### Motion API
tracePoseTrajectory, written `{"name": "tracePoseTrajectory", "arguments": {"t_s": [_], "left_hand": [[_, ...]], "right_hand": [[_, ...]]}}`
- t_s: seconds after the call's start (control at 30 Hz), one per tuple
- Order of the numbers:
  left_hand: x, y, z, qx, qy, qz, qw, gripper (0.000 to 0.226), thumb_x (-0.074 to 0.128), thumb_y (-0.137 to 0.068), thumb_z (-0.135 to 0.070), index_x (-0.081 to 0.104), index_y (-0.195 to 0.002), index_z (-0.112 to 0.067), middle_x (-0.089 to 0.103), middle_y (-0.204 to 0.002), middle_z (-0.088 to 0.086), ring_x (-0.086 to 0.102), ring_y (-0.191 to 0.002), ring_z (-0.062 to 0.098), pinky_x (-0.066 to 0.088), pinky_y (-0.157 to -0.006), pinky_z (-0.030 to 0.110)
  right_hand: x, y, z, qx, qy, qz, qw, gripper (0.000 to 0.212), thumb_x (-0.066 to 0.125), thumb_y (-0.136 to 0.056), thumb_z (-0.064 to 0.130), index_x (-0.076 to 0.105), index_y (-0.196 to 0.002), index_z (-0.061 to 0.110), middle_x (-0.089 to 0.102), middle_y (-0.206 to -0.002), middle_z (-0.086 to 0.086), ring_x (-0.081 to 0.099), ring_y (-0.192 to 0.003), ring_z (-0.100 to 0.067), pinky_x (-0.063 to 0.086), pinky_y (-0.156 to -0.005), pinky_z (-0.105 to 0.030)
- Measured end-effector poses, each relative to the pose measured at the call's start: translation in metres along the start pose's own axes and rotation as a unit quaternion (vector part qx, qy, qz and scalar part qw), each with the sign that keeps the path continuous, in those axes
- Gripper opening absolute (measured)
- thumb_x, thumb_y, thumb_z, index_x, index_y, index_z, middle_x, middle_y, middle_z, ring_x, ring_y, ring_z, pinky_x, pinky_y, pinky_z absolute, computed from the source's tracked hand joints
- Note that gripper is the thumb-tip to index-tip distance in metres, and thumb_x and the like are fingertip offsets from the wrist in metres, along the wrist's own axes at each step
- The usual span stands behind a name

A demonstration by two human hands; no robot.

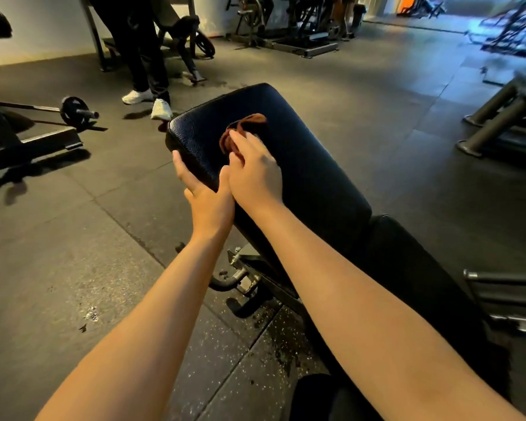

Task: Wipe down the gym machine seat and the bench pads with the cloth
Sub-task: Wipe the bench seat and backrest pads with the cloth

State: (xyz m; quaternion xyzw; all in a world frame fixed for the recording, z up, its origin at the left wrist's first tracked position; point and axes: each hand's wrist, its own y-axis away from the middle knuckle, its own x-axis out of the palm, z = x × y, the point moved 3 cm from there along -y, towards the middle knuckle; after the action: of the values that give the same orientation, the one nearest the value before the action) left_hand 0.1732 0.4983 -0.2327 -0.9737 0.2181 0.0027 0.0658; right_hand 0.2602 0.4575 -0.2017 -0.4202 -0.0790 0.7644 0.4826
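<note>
Pressing down on a rust-brown cloth (pixel 244 127), R hand (pixel 255 173) lies palm-down w/ fingers fairly straight over it, not clenched. Its fingertips sink partly into the folds and are hard to see. Cloth is bunched on top of the black bench pad (pixel 304 159), near the pad's far end, approx 12 o'clock from the R hand. L hand (pixel 206 200) sits at 8 o'clock of the R hand, touching it. It grasps the pad's left edge: thumb on top, fingers along the side wall, tips hidden. At 4 o'clock a second black pad (pixel 407 262) follows after a gap; its near end is lost behind the R forearm and in dim light. Bench frame (pixel 244 276) w/ bolts shows betw. the forearms, mostly in shadow. At 10 o'clock a barbell (pixel 73 110) w/ one plate lies on the rubber floor (pixel 73 238). At 11 o'clock stand another person's legs (pixel 148 59) in dark trousers and white sneakers (pixel 161 109), upper body cut off at the top. Machines at 1 o'clock are too blurred to name.
</note>
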Motion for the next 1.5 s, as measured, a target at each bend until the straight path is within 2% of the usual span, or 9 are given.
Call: {"name": "tracePoseTrajectory", "arguments": {"t_s": [0.17,0.3,0.47,0.7,0.8,0.93,1.07,1.17,1.5], "left_hand": [[-0.005,-0.006,-0.003,0.011,0.018,0.023,0.999,0.092,0.062,-0.097,-0.034,-0.005,-0.158,-0.039,0.022,-0.159,0.009,0.031,-0.12,0.01,0.029,-0.101,0.029],[-0.004,-0.006,0.0,0.004,0.032,0.04,0.999,0.091,0.061,-0.097,-0.034,-0.007,-0.158,-0.041,0.021,-0.159,0.008,0.034,-0.126,0.015,0.025,-0.099,0.028],[-0.003,-0.005,-0.001,0.016,0.041,0.042,0.998,0.09,0.06,-0.099,-0.03,-0.008,-0.159,-0.037,0.021,-0.157,0.005,0.029,-0.116,0.008,0.024,-0.098,0.025],[-0.002,-0.009,0.0,0.027,0.036,0.037,0.998,0.093,0.061,-0.098,-0.032,-0.008,-0.158,-0.039,0.018,-0.159,0.007,0.027,-0.119,0.007,0.025,-0.1,0.029],[0.0,-0.013,0.004,0.053,0.038,0.018,0.998,0.094,0.065,-0.095,-0.027,-0.004,-0.159,-0.035,0.01,-0.165,0.005,0.023,-0.136,0.008,0.021,-0.107,0.028],[0.004,-0.025,0.012,0.077,0.036,0.008,0.996,0.095,0.065,-0.092,-0.026,-0.003,-0.157,-0.033,0.005,-0.167,0.003,0.015,-0.152,0.023,0.021,-0.119,0.037],[0.009,-0.025,0.012,0.087,0.031,-0.01,0.996,0.094,0.064,-0.092,-0.024,-0.003,-0.158,-0.029,0.006,-0.166,0.002,0.017,-0.151,0.023,0.022,-0.12,0.038],[0.012,-0.024,0.012,0.083,0.033,-0.023,0.996,0.094,0.062,-0.09,-0.028,-0.003,-0.158,-0.032,0.012,-0.166,0.004,0.023,-0.149,0.023,0.026,-0.118,0.039],[0.009,-0.018,0.011,0.081,0.03,-0.01,0.996,0.093,0.06,-0.094,-0.03,-0.006,-0.16,-0.03,0.009,-0.167,0.005,0.02,-0.149,0.021,0.023,-0.117,0.035]], "right_hand": [[-0.044,0.011,-0.087,0.096,0.061,0.003,0.994,0.045,0.042,-0.103,0.017,0.048,-0.146,0.029,0.046,-0.152,-0.003,0.05,-0.134,-0.027,0.045,-0.108,-0.042],[-0.105,0.049,-0.197,0.344,0.05,-0.051,0.936,0.045,0.039,-0.099,0.015,0.057,-0.137,0.03,0.064,-0.124,-0.014,0.067,-0.094,-0.037,0.062,-0.069,-0.043],[-0.114,0.089,-0.227,0.413,-0.013,-0.113,0.904,0.035,0.043,-0.1,0.02,0.063,-0.129,0.021,0.067,-0.116,-0.01,0.063,-0.107,-0.032,0.053,-0.086,-0.04],[-0.053,0.025,-0.083,0.134,-0.031,-0.065,0.988,0.028,0.054,-0.099,0.024,0.068,-0.123,0.018,0.062,-0.126,0.001,0.052,-0.114,-0.009,0.04,-0.096,-0.018],[-0.022,-0.016,-0.033,0.02,-0.002,-0.008,1.0,0.034,0.048,-0.103,0.029,0.064,-0.13,0.018,0.058,-0.136,0.0,0.051,-0.126,-0.014,0.041,-0.104,-0.029],[-0.035,-0.04,-0.068,0.071,0.021,-0.003,0.997,0.039,0.038,-0.106,0.025,0.057,-0.139,0.018,0.055,-0.143,-0.001,0.051,-0.13,-0.02,0.042,-0.11,-0.036],[-0.072,-0.036,-0.143,0.283,0.006,-0.066,0.957,0.034,0.035,-0.104,0.022,0.067,-0.113,0.022,0.068,-0.095,-0.011,0.067,-0.071,-0.026,0.06,-0.062,-0.042],[-0.109,0.016,-0.205,0.424,0.104,-0.058,0.898,0.027,0.038,-0.105,0.018,0.061,-0.093,0.012,0.061,-0.072,-0.011,0.061,-0.057,-0.025,0.048,-0.037,-0.028],[-0.092,0.089,-0.167,0.318,0.073,-0.152,0.933,0.037,0.038,-0.105,0.027,0.063,-0.13,0.016,0.062,-0.133,-0.005,0.058,-0.121,-0.024,0.046,-0.105,-0.04]]}}
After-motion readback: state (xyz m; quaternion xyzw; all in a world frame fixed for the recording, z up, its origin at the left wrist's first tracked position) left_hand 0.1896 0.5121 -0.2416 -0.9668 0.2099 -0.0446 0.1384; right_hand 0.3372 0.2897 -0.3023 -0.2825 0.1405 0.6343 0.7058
